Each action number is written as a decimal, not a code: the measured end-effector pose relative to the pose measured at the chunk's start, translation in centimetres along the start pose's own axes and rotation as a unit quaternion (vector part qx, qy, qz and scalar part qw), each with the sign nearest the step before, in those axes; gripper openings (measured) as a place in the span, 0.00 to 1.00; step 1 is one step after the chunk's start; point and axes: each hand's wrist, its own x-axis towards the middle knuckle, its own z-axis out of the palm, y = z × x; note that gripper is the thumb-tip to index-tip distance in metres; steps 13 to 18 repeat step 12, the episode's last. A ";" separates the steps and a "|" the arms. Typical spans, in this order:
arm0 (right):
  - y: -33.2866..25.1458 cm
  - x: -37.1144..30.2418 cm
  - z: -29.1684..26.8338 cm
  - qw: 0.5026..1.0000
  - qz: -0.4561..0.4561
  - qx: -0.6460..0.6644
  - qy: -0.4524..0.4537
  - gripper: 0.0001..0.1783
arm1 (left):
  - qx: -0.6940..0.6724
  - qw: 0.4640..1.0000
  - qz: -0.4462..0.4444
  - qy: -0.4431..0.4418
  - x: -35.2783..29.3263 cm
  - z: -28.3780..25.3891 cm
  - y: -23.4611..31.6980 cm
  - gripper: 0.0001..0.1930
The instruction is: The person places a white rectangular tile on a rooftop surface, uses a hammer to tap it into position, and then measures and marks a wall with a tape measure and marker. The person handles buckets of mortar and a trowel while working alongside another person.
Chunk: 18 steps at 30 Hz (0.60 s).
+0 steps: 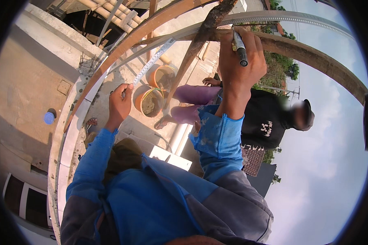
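Note:
My left hand (120,104) pinches the near end of a pale measuring tape (153,63) between thumb and fingers. The tape's blade runs up and to the right to a metal strip. Raised on the right, my right hand (243,61) is closed round a marker (240,49) with a white barrel and a black end. That hand overlaps a long wooden beam (298,47); its fingertips and the marker's far tip are hidden, so contact with the wood cannot be told. A slanting wooden post (200,43) stands just left of it.
Two orange buckets (163,77) with grey contents stand below the tape. Beyond my right forearm is a person (261,116) in a black top and cap. A curved wooden plank (122,49) crosses the left side. A blue container (49,118) lies on the lower ground.

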 end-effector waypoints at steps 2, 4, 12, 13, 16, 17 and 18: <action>-0.1 -0.7 -1.7 0.997 0.028 0.073 0.012 0.07 | -0.028 0.997 -0.053 -0.052 -2.1 -2.1 -2.1 0.19; -0.3 -2.5 -3.4 0.983 0.036 0.181 0.014 0.09 | -0.064 0.988 -0.076 -0.122 -4.3 -4.8 -4.4 0.19; -0.4 -20.0 -9.6 0.667 0.450 0.550 -0.224 0.15 | 0.041 0.917 -0.311 -0.245 -15.9 -12.3 1.7 0.20; -0.4 -20.0 -9.6 0.667 0.450 0.550 -0.224 0.15 | 0.041 0.917 -0.311 -0.245 -15.9 -12.3 1.7 0.20; -0.4 -20.0 -9.6 0.667 0.450 0.550 -0.224 0.15 | 0.041 0.917 -0.311 -0.245 -15.9 -12.3 1.7 0.20; -0.4 -20.0 -9.6 0.667 0.450 0.550 -0.224 0.15 | 0.041 0.917 -0.311 -0.245 -15.9 -12.3 1.7 0.20; -0.4 -20.0 -9.6 0.667 0.450 0.550 -0.224 0.15 | 0.041 0.917 -0.311 -0.245 -15.9 -12.3 1.7 0.20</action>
